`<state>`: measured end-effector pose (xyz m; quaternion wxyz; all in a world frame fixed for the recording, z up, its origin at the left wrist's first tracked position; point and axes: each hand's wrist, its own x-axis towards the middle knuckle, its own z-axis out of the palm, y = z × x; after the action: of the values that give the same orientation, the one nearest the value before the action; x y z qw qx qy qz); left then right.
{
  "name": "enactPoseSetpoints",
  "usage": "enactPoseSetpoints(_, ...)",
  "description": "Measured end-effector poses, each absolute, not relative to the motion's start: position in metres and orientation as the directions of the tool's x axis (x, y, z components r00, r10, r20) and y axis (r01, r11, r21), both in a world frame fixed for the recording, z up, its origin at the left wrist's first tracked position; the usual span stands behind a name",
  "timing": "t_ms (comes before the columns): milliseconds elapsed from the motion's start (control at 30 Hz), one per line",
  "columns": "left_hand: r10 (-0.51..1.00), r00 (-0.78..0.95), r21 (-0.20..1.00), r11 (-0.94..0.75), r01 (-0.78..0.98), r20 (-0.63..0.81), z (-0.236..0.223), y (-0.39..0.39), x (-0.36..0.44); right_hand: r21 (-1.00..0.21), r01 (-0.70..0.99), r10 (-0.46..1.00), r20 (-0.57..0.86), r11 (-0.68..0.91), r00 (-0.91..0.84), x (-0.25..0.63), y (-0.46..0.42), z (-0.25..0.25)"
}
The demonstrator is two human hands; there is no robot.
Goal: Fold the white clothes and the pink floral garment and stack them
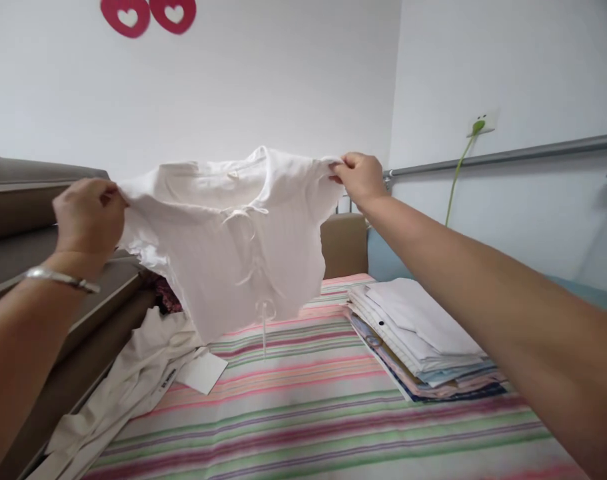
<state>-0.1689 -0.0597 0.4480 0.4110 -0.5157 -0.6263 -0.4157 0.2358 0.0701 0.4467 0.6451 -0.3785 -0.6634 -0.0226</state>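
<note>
A white short-sleeved blouse [233, 267] hangs spread in the air over the bed, with small ties down its front. My left hand [89, 213], a silver bracelet at the wrist, pinches the sleeve on the left. On the other side my right hand [360, 177] grips the opposite sleeve between thumb and fingers, arm stretched out. Below and to the right lies a stack of folded clothes [423, 327], white on top with blue, pink and navy layers beneath. Crumpled off-white clothing [128, 380] lies at the lower left.
A striped sheet [303, 400] covers the bed. Beside the off-white clothing lies a white card [203, 371]. Brown padded furniture [13, 220] borders the left side. A green cord [456, 177] runs down from a wall socket above a grey rail [513, 155].
</note>
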Motion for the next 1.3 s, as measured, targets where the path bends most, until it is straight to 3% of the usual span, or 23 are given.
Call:
enactPoseSetpoints(100,0.336,-0.098,0.071,0.091,0.993,0.937,0.393,-0.099,-0.174,-0.384,0.641,0.470,0.882,0.664,0.041,0.252,0.022,0.402)
enactPoseSetpoints(200,0.466,-0.062,0.104,-0.065,0.992,0.883,0.290,-0.132,-0.189,-0.366,0.689,0.599,0.792,0.625,-0.123,0.272,-0.027,0.313)
enactPoseSetpoints(233,0.506,-0.022,0.109,-0.144,0.984,0.862,0.248,-0.141,-0.193,-0.384,0.668,0.637,0.750,0.637,-0.176,0.277,-0.039,0.277)
enactPoseSetpoints(333,0.674,-0.046,0.276,-0.238,0.931,0.738,0.123,-0.162,-0.197,-0.502,0.599,0.746,0.611,0.624,-0.264,0.288,-0.065,0.167)
enactPoseSetpoints(433,0.793,-0.125,0.420,-0.175,0.890,0.596,0.017,-0.178,-0.190,-0.623,0.572,0.841,0.464,0.534,-0.280,0.291,-0.080,0.072)
enactPoseSetpoints(533,0.876,-0.124,0.497,-0.143,0.856,0.467,-0.049,-0.192,-0.185,-0.702,0.575,0.907,0.343,0.421,-0.246,0.292,-0.095,0.013)
enactPoseSetpoints(667,0.900,-0.161,0.555,-0.102,0.825,0.405,-0.070,-0.206,-0.187,-0.722,0.582,0.927,0.284,0.375,-0.245,0.301,-0.115,-0.003)
enactPoseSetpoints(900,0.886,-0.211,0.562,-0.065,0.824,0.412,-0.037,-0.217,-0.176,-0.687,0.598,0.911,0.309,0.412,-0.272,0.311,-0.125,0.013)
enactPoseSetpoints(1067,0.984,-0.149,0.503,0.082,0.860,0.095,-0.042,-0.228,-0.173,-0.649,0.670,0.922,0.139,0.361,-0.362,0.320,-0.128,0.001)
enactPoseSetpoints(1167,0.967,-0.236,0.456,0.168,0.874,0.096,-0.038,-0.236,-0.188,-0.623,0.742,0.964,0.079,0.245,-0.252,0.335,-0.124,0.004)
enactPoseSetpoints(1300,0.902,-0.317,0.411,0.180,0.894,0.294,-0.024,-0.231,-0.194,-0.801,0.588,0.993,-0.061,-0.108,0.099,0.350,-0.112,0.003)
